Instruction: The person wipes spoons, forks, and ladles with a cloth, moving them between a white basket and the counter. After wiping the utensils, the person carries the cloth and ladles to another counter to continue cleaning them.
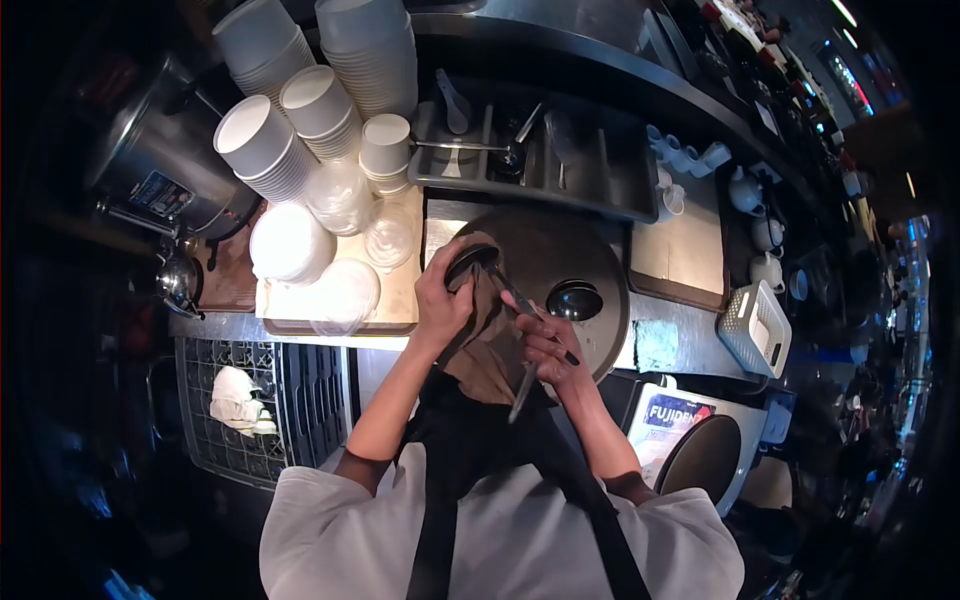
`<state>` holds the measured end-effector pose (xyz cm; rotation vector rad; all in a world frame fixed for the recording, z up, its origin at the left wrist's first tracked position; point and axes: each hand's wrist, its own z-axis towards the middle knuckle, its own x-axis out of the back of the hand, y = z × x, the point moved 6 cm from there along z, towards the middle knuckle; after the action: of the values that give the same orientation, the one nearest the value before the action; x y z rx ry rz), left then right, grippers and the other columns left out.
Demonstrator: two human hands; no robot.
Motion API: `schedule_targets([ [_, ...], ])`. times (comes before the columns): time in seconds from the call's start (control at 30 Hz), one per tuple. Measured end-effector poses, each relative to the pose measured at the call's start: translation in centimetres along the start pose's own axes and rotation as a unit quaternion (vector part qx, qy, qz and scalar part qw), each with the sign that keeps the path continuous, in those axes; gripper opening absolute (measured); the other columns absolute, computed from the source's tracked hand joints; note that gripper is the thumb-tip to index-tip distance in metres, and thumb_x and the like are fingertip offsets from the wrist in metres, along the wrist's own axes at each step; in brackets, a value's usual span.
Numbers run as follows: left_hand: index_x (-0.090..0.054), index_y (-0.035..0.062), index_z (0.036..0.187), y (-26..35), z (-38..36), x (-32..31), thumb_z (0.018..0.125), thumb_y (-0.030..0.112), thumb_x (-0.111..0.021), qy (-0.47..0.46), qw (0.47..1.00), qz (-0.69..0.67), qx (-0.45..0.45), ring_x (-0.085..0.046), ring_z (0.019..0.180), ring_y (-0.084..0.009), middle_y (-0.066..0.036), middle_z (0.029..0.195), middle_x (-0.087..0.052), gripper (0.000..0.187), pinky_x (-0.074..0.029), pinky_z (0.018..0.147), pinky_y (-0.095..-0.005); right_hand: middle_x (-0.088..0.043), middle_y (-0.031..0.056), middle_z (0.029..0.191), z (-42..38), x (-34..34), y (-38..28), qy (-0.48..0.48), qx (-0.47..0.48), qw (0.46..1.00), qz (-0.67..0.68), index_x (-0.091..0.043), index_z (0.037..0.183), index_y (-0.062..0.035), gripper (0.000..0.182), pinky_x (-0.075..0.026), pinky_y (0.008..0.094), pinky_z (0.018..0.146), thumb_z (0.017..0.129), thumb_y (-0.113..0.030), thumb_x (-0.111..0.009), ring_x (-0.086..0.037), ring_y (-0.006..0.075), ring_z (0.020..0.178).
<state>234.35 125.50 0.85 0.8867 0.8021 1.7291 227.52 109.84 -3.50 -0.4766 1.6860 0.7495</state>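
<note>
My left hand (440, 300) is closed around the bowl of a black ladle (472, 258), with a brown cloth (480, 368) pressed against it and hanging down toward my apron. My right hand (550, 348) grips the ladle's handle. A second, greyish handle (522, 392) sticks out below the same hand; its other end is hard to make out. Beneath both hands lies a large round brown tray (612, 335). Black ladle bowls or spoons (574, 300), seemingly stacked, rest on it to the right.
A grey divided utensil bin (630, 185) stands behind the tray. White tubs (256, 140) and clear lids (345, 295) crowd the left board. At right are small cups (672, 198), teapots (768, 232) and a white basket (756, 330). A dish rack (215, 450) is lower left.
</note>
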Motion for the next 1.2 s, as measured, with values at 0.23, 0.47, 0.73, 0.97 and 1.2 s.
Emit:
schedule_targets([
  [0.23, -0.059, 0.0018, 0.12, 2.0, 1.1, 0.5, 0.08, 0.0, -0.059, -0.136, 0.981, 0.12, -0.07, -0.066, 0.097, -0.0336, -0.016, 0.108, -0.067, 0.041, -0.054, 0.082, -0.0382, -0.048, -0.0005, 0.082, -2.3, -1.8, -0.1, 0.138, 0.094, 0.969, -0.184, -0.035, 0.141, -0.004, 0.057, -0.039, 0.0184, 0.045, 0.087, 0.001, -0.055, -0.045, 0.004, 0.053],
  [0.47, -0.06, -0.0092, 0.113, 5.0, 0.2, 4.4, 0.085, 0.005, -0.05, 0.113, 0.931, -0.325, 0.12, -0.065, 0.101, -0.0305, -0.022, 0.112, -0.064, 0.033, -0.051, 0.09, -0.0384, -0.058, 0.0054, 0.088, -3.0, -2.2, -6.5, 0.145, 0.346, 0.726, -0.577, -0.044, 0.137, -0.0089, 0.055, -0.046, 0.0223, 0.063, 0.088, -0.018, -0.066, -0.055, 0.0113, 0.074],
  [0.73, -0.055, 0.0021, 0.128, 2.5, 6.5, -1.4, 0.093, 0.018, -0.048, -0.097, 0.987, -0.111, 0.067, -0.048, 0.127, -0.0342, -0.019, 0.138, -0.05, 0.039, -0.039, 0.106, -0.046, -0.063, 0.0146, 0.115, -0.9, -6.7, 1.3, 0.04, 0.249, 0.502, -0.827, -0.056, 0.129, -0.0019, 0.067, -0.046, 0.0319, 0.094, 0.068, -0.015, -0.082, -0.061, 0.0192, 0.107],
  [0.97, -0.047, 0.0014, 0.132, -0.2, -5.3, -4.2, 0.102, 0.023, -0.042, -0.23, 0.525, -0.675, 0.464, -0.057, 0.115, -0.026, -0.015, 0.129, -0.055, 0.038, -0.051, 0.097, -0.0402, -0.07, 0.0051, 0.092, -3.9, 0.1, -3.9, 0.052, 0.09, 0.674, -0.731, -0.065, 0.119, -0.003, 0.036, -0.05, 0.0226, 0.081, 0.083, -0.004, -0.064, -0.065, 0.0104, 0.087],
  [1.2, -0.052, -0.0002, 0.126, 0.9, -2.4, -0.8, 0.101, 0.02, -0.043, -0.201, 0.913, -0.282, 0.215, -0.046, 0.12, -0.0175, -0.008, 0.124, -0.052, 0.033, -0.037, 0.102, -0.0294, -0.069, 0.0098, 0.107, -4.1, -7.4, 1.0, -0.076, 0.075, 0.615, -0.782, -0.063, 0.122, -0.0012, 0.053, -0.048, 0.0247, 0.088, 0.071, -0.01, -0.072, -0.065, 0.0131, 0.094],
])
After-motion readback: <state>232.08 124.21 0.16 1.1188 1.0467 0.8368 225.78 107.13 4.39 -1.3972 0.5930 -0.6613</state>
